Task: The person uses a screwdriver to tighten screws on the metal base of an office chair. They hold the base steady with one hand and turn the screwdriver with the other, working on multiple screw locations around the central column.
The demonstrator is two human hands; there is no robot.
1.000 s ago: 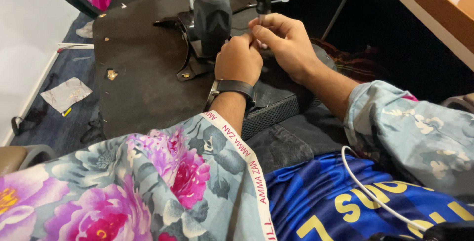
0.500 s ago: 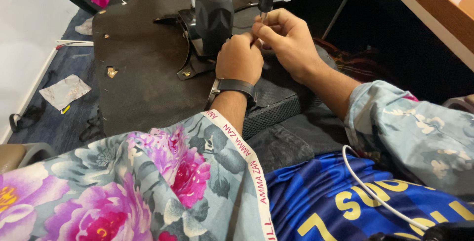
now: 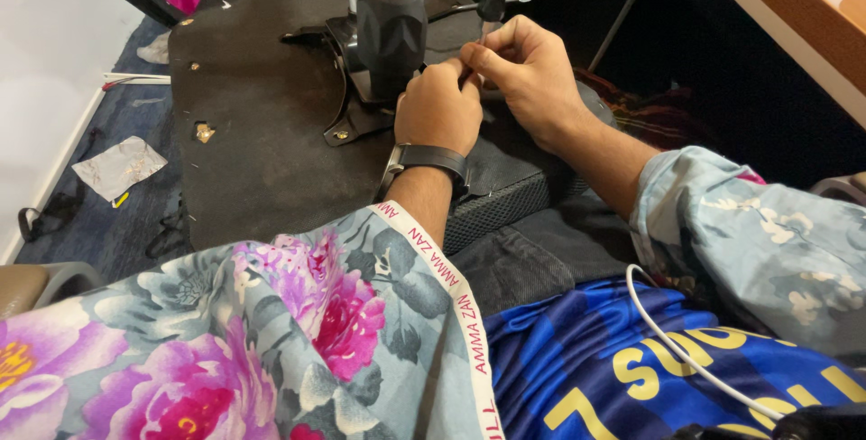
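Head view: left hand (image 3: 439, 108), fisted, pressed beside dark grey ribbed cylindrical post (image 3: 391, 23) on upturned black chair-seat underside (image 3: 262, 124). Right hand (image 3: 528, 75) raised slightly since a second ago, fingertips pinched on thin metal pin (image 3: 482, 39). Adjustment ongoing.

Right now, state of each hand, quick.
Left hand: closed in a fist beside the black cylinder; what it grips cannot be told.
Right hand: fingers pinched shut on a thin pin.

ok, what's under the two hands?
Under the left hand and right hand: a dark padded panel beside a black cylinder. What the fingers pinch is hidden.
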